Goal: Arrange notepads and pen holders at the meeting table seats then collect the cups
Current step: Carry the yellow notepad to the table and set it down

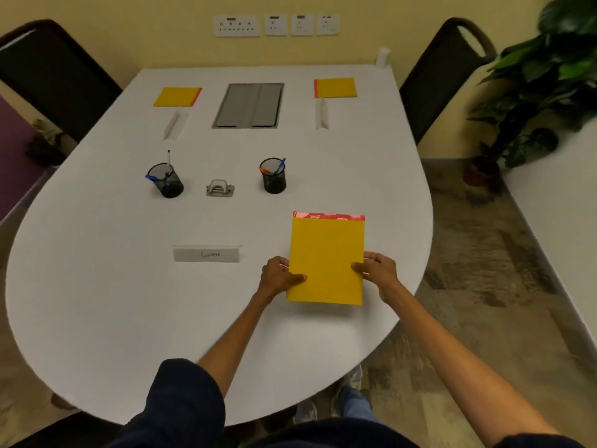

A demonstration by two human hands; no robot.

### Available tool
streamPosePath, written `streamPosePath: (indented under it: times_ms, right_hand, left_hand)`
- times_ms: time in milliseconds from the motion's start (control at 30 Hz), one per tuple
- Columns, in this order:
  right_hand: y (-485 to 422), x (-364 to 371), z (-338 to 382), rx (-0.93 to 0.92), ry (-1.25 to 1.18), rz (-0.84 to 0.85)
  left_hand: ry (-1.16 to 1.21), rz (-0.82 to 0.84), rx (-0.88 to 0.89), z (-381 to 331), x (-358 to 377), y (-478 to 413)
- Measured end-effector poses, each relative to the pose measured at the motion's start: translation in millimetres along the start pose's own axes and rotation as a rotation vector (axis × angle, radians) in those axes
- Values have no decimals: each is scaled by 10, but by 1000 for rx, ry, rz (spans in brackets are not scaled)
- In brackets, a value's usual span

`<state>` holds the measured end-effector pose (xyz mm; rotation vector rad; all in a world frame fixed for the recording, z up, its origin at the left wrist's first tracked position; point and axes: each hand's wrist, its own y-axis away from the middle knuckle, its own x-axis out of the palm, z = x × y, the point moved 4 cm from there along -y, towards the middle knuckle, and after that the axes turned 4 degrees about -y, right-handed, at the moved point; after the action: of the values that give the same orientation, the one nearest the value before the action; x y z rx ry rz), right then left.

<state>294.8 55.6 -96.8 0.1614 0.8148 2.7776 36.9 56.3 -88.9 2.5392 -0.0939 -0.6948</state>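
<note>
Toward the white table's (pixel 97 286) five o'clock, two hands hold a yellow notepad (pixel 326 260).
Left hand (pixel 279 274) pinches its nine-o'clock edge, right hand (pixel 378 273) its three-o'clock edge, thumbs on top; red binding faces twelve. Mesh pen holders (pixel 273 176) stand beyond, toward eleven.

Three yellow notepads on one white worktop (pixel 97 270) — far-left notepad (pixel 177 97), far-right notepad (pixel 336 87), near notepad (pixel 327 260). Two black mesh pen holders: left pen holder (pixel 166 181), right pen holder (pixel 273 176); pens inside too blurred to count. Three folded name cards: left name card (pixel 175 124), right name card (pixel 322 114), near name card (pixel 206 254). One hole punch (pixel 220 188). One white cup (pixel 383 57). One grey cable hatch (pixel 248 105), two flaps. Two hands — left hand (pixel 277 274), right hand (pixel 378 273). Two dark chairs: left chair (pixel 55 76), right chair (pixel 442 72). Four wall plates: one wide socket plate (pixel 236 25), three narrow socket plates (pixel 301 24). Two plants: large plant (pixel 549 76), small plant (pixel 45 140).
</note>
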Motion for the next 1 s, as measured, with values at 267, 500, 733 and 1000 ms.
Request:
streamPosePath:
  times_ms: [267,500,733,1000]
  right_hand:
    - [439,-629,57,-79,-217,-174]
    - [658,-1111,163,-138,-313,-301]
    - [727,-1692,192,-147,-366,-368]
    - [687,-2611,168,-148,-370,-437]
  left_hand:
    - [-18,141,174,-474,427,173]
    - [-49,203,265,-897,824,275]
    - [-91,285,329,-1319,1307,363]
    - [-178,393,325,-1680,2193,453]
